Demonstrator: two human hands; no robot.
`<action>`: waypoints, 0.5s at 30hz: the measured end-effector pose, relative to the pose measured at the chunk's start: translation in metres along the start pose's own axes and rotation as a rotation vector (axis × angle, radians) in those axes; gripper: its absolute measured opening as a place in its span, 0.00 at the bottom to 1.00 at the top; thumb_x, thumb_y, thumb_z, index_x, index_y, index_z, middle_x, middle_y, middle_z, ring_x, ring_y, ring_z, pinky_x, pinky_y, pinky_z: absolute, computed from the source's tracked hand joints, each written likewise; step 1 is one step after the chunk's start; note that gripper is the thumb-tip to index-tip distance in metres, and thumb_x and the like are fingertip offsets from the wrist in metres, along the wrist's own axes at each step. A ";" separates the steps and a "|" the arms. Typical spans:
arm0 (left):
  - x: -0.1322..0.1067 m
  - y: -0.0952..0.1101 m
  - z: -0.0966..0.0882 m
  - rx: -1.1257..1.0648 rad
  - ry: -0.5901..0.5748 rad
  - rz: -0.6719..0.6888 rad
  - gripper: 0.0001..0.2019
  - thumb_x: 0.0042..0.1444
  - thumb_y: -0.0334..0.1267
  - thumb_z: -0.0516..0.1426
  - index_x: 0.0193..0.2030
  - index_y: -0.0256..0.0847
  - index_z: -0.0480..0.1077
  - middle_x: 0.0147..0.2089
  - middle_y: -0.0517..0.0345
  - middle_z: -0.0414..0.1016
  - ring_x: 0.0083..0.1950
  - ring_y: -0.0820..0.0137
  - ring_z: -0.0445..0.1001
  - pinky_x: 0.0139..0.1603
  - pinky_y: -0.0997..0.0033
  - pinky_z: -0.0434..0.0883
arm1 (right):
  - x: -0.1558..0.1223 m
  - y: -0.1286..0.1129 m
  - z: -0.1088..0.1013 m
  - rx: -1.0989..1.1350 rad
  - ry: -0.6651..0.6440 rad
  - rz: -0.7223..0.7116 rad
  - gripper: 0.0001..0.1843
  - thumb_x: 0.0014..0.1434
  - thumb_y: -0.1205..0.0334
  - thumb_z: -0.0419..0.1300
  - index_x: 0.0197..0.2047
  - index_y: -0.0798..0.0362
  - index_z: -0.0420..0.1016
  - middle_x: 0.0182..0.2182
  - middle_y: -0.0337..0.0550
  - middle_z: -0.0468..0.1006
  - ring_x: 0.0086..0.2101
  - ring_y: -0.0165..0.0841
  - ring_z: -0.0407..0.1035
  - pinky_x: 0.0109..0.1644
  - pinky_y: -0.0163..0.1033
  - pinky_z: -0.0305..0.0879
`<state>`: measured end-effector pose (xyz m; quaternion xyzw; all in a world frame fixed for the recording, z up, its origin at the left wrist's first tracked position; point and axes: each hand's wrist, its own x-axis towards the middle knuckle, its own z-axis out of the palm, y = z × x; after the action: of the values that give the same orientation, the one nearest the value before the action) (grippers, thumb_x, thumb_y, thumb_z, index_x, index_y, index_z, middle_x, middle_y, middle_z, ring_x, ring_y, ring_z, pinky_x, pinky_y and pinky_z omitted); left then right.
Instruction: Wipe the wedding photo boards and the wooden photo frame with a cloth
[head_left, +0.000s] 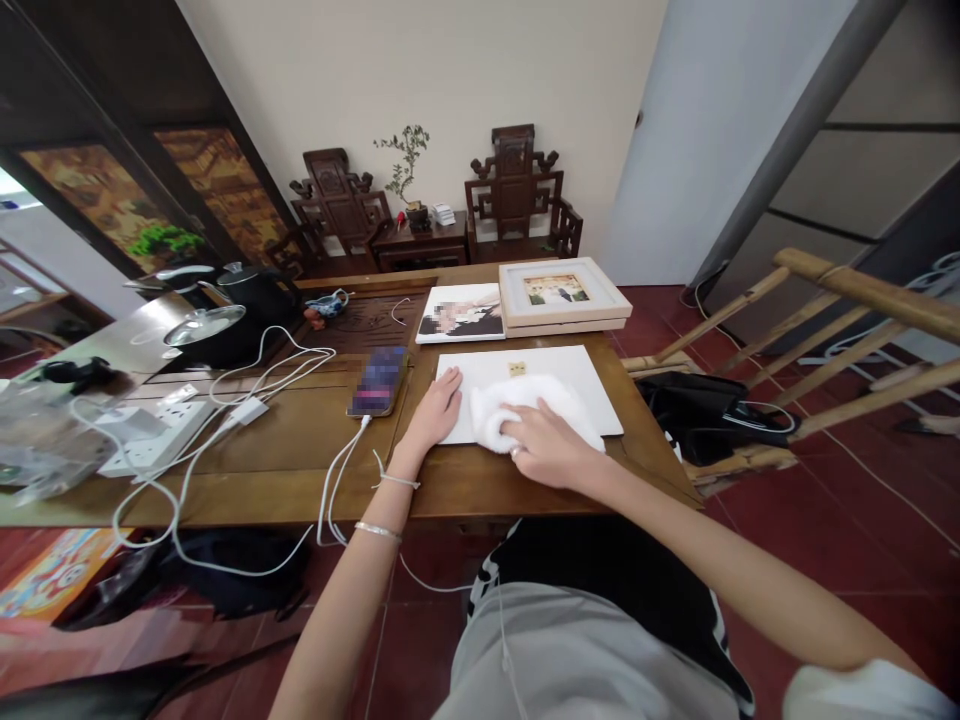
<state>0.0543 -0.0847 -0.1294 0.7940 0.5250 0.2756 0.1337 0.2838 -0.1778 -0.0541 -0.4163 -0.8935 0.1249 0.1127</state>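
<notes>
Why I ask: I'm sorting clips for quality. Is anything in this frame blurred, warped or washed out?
Head view: the phone screen and the unframed photo are pixelated. Also in the head view, lines toward the edges lean outward, as at the bamboo chair. The light is soft and even, with the left hand, right hand and white cloth sharp.

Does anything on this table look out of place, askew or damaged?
Nothing looks spilled or broken. Only the white cables stand out: they tangle from the power strip and the phone and hang over the front edge of the table. The right hand holds a white cloth on the white panel.
</notes>
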 end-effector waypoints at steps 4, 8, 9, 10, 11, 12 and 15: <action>0.000 -0.003 0.001 -0.005 0.009 0.012 0.24 0.65 0.36 0.46 0.66 0.36 0.64 0.71 0.46 0.60 0.73 0.59 0.55 0.73 0.50 0.54 | 0.054 0.024 -0.011 -0.042 0.039 0.100 0.18 0.57 0.68 0.49 0.45 0.54 0.78 0.49 0.57 0.80 0.49 0.49 0.72 0.58 0.55 0.58; 0.001 -0.004 0.002 -0.018 0.020 0.012 0.24 0.65 0.37 0.46 0.66 0.36 0.64 0.71 0.46 0.61 0.74 0.60 0.55 0.73 0.50 0.53 | 0.104 0.045 -0.018 -0.032 0.061 0.152 0.20 0.57 0.68 0.50 0.49 0.51 0.78 0.49 0.51 0.80 0.49 0.46 0.72 0.52 0.45 0.62; 0.001 -0.004 0.002 -0.017 0.018 0.011 0.24 0.65 0.37 0.46 0.66 0.35 0.64 0.71 0.45 0.61 0.74 0.60 0.55 0.73 0.51 0.53 | 0.113 0.049 -0.020 -0.030 0.065 0.156 0.21 0.58 0.67 0.50 0.49 0.51 0.78 0.50 0.50 0.80 0.50 0.45 0.72 0.51 0.43 0.62; 0.001 -0.003 0.001 -0.013 0.014 0.011 0.24 0.65 0.37 0.46 0.66 0.34 0.64 0.71 0.44 0.61 0.74 0.59 0.55 0.74 0.51 0.52 | 0.121 0.052 -0.021 -0.029 0.068 0.161 0.21 0.58 0.67 0.50 0.50 0.51 0.77 0.51 0.49 0.80 0.50 0.45 0.72 0.50 0.42 0.63; 0.001 -0.003 0.001 -0.010 0.010 0.013 0.24 0.65 0.37 0.46 0.66 0.34 0.64 0.71 0.44 0.61 0.74 0.59 0.55 0.74 0.51 0.52 | 0.127 0.055 -0.022 -0.030 0.069 0.169 0.21 0.59 0.66 0.49 0.50 0.51 0.77 0.51 0.50 0.80 0.49 0.45 0.72 0.49 0.41 0.63; 0.001 -0.002 0.000 -0.008 0.007 0.013 0.24 0.65 0.37 0.46 0.66 0.34 0.64 0.71 0.44 0.61 0.74 0.59 0.55 0.74 0.51 0.52 | 0.132 0.056 -0.022 -0.032 0.070 0.178 0.21 0.59 0.66 0.49 0.50 0.52 0.77 0.51 0.52 0.80 0.49 0.45 0.72 0.48 0.41 0.64; 0.001 -0.001 0.000 -0.008 0.004 0.008 0.24 0.65 0.37 0.46 0.66 0.36 0.64 0.71 0.46 0.60 0.74 0.60 0.55 0.74 0.50 0.52 | 0.136 0.056 -0.021 -0.045 0.072 0.195 0.21 0.59 0.66 0.48 0.50 0.55 0.77 0.51 0.56 0.79 0.49 0.47 0.72 0.49 0.43 0.64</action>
<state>0.0535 -0.0835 -0.1293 0.7951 0.5208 0.2799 0.1348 0.2452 -0.0352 -0.0393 -0.5081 -0.8467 0.1000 0.1226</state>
